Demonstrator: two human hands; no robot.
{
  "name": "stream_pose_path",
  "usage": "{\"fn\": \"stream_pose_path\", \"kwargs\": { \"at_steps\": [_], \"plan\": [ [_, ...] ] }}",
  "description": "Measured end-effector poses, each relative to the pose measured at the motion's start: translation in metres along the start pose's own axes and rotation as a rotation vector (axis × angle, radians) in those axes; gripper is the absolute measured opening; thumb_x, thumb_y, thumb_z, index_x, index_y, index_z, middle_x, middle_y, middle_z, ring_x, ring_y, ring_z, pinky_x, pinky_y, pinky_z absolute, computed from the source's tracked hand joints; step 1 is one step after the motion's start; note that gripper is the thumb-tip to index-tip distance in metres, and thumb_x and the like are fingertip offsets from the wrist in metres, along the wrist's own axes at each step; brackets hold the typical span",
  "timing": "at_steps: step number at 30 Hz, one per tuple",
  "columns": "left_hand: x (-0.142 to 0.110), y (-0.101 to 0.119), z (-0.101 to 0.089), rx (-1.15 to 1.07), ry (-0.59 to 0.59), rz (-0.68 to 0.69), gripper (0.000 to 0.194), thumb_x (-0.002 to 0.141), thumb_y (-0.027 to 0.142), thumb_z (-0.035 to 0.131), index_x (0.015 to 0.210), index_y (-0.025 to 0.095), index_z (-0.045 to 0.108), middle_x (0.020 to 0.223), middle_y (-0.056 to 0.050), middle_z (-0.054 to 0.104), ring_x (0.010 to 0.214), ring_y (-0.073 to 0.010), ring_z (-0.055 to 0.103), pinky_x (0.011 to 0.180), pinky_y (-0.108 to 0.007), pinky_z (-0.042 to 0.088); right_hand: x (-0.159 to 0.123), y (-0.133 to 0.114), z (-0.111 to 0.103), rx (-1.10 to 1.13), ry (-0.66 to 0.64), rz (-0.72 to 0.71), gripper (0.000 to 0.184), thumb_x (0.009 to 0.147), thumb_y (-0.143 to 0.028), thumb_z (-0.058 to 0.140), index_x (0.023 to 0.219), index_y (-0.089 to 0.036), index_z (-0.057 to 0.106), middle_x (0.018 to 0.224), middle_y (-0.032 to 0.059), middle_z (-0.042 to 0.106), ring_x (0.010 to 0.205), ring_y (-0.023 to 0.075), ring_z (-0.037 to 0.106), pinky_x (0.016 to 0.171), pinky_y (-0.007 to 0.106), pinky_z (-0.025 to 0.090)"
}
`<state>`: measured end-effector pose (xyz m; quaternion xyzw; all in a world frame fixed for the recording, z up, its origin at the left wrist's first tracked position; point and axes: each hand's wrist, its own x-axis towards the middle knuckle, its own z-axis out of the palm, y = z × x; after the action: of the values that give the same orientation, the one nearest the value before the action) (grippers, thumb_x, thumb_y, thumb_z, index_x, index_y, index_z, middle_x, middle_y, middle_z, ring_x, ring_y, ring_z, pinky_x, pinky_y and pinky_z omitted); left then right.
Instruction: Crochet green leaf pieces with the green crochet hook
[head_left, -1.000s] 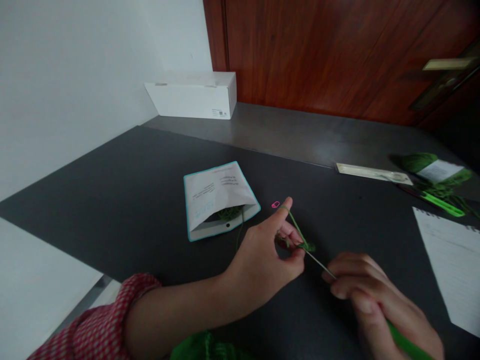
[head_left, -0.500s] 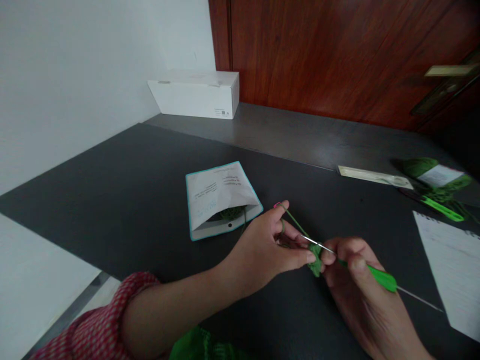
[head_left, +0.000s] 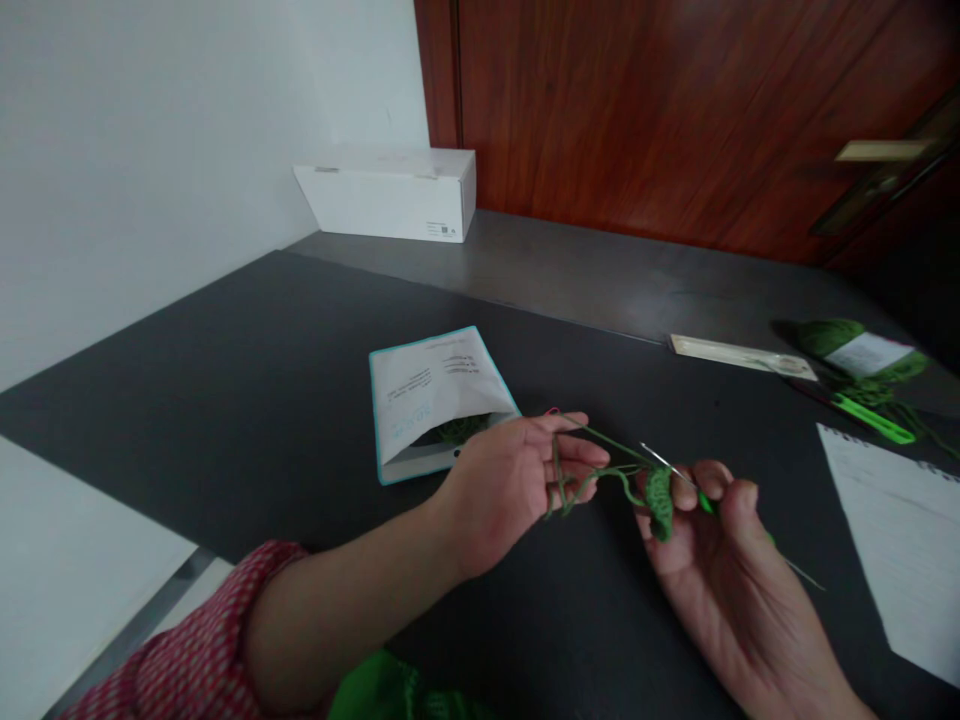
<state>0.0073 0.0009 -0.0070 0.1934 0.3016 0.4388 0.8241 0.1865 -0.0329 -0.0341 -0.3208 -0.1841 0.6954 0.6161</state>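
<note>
My left hand (head_left: 499, 490) is palm up, its fingers stretched out and slightly apart. Green yarn (head_left: 615, 443) is looped around those fingers and runs across to a crochet hook (head_left: 660, 458). My right hand (head_left: 727, 570) is closed on the hook, whose metal tip points up and left; its green grip is mostly hidden by the fingers. A small green crocheted piece (head_left: 659, 505) hangs at the hook, against my right fingertips. Loose yarn strands dangle between the hands. Just behind my left fingertips, a pink stitch marker (head_left: 552, 411) is partly covered.
A white pouch (head_left: 420, 375) with green yarn inside lies beyond my left wrist. To the right are a notepad (head_left: 892, 540), a bright green-handled tool (head_left: 874, 420), a yarn skein (head_left: 847, 345) and a narrow pale packet (head_left: 739, 357). A white box (head_left: 390, 195) stands at the back.
My right hand has come up to the crocheted piece and turned palm up with the hook. My left thumb and fingers have let go of the piece and opened, moving left.
</note>
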Motion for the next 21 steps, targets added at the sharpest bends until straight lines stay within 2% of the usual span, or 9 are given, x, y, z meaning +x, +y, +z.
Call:
{"fn": "stream_pose_path", "kwargs": {
  "at_steps": [2, 5, 8, 11, 13, 17, 21],
  "plan": [
    [0.001, -0.005, 0.000, -0.008, -0.009, 0.011, 0.048, 0.064, 0.006, 0.059, 0.112, 0.008, 0.057, 0.083, -0.005, 0.068, 0.075, -0.0132, 0.060, 0.076, -0.029, 0.042, 0.000, -0.001, 0.002, -0.014, 0.001, -0.033, 0.023, 0.075, -0.036, 0.079, 0.080, -0.023, 0.061, 0.077, -0.0050, 0.056, 0.074, 0.0097, 0.062, 0.076, 0.018, 0.059],
    [-0.003, -0.013, 0.006, 0.088, -0.089, 0.021, 0.066, 0.057, -0.004, 0.064, 0.120, 0.012, 0.055, 0.090, -0.004, 0.066, 0.080, -0.0129, 0.059, 0.077, -0.028, 0.040, -0.003, -0.003, 0.003, -0.089, -0.053, -0.076, 0.021, 0.077, -0.038, 0.077, 0.079, -0.023, 0.062, 0.076, -0.0037, 0.059, 0.071, 0.0098, 0.062, 0.072, 0.018, 0.059],
    [-0.009, -0.016, 0.014, 0.125, -0.107, 0.085, 0.080, 0.059, -0.004, 0.070, 0.133, 0.014, 0.047, 0.096, -0.003, 0.064, 0.085, -0.0124, 0.058, 0.082, -0.028, 0.041, -0.006, -0.002, 0.002, -0.163, -0.031, -0.144, 0.020, 0.077, -0.039, 0.077, 0.080, -0.023, 0.064, 0.078, -0.0028, 0.062, 0.072, 0.0098, 0.062, 0.068, 0.016, 0.057],
    [-0.013, -0.016, 0.019, 0.155, -0.104, 0.134, 0.099, 0.057, -0.001, 0.079, 0.144, 0.015, 0.034, 0.094, 0.000, 0.062, 0.083, -0.0108, 0.057, 0.082, -0.028, 0.042, -0.008, 0.001, 0.002, -0.195, 0.022, -0.198, 0.021, 0.076, -0.040, 0.078, 0.082, -0.024, 0.066, 0.081, -0.0027, 0.064, 0.079, 0.0115, 0.062, 0.068, 0.017, 0.056],
    [-0.013, -0.017, 0.020, 0.151, -0.077, 0.144, 0.107, 0.055, 0.000, 0.082, 0.147, 0.015, 0.029, 0.091, 0.001, 0.062, 0.081, -0.0103, 0.057, 0.082, -0.028, 0.043, -0.008, 0.004, 0.003, -0.218, 0.006, -0.243, 0.019, 0.076, -0.039, 0.077, 0.084, -0.025, 0.067, 0.082, -0.0030, 0.066, 0.081, 0.0120, 0.063, 0.071, 0.019, 0.056],
    [-0.010, -0.017, 0.017, 0.121, 0.009, 0.186, 0.101, 0.058, 0.006, 0.084, 0.145, 0.013, 0.032, 0.085, 0.003, 0.063, 0.080, -0.0100, 0.058, 0.081, -0.028, 0.044, -0.010, 0.009, 0.006, -0.296, -0.111, -0.328, 0.013, 0.081, -0.034, 0.075, 0.083, -0.024, 0.068, 0.081, -0.0034, 0.070, 0.082, 0.0105, 0.065, 0.081, 0.021, 0.054],
    [-0.009, -0.015, 0.016, 0.267, 0.044, 0.192, 0.095, 0.063, 0.009, 0.081, 0.145, 0.012, 0.033, 0.080, 0.004, 0.064, 0.075, -0.0091, 0.059, 0.079, -0.027, 0.044, -0.011, 0.010, 0.005, -0.371, -0.215, -0.370, 0.009, 0.085, -0.033, 0.070, 0.084, -0.024, 0.067, 0.083, -0.0030, 0.070, 0.088, 0.0123, 0.065, 0.087, 0.025, 0.053]
  ]
}}
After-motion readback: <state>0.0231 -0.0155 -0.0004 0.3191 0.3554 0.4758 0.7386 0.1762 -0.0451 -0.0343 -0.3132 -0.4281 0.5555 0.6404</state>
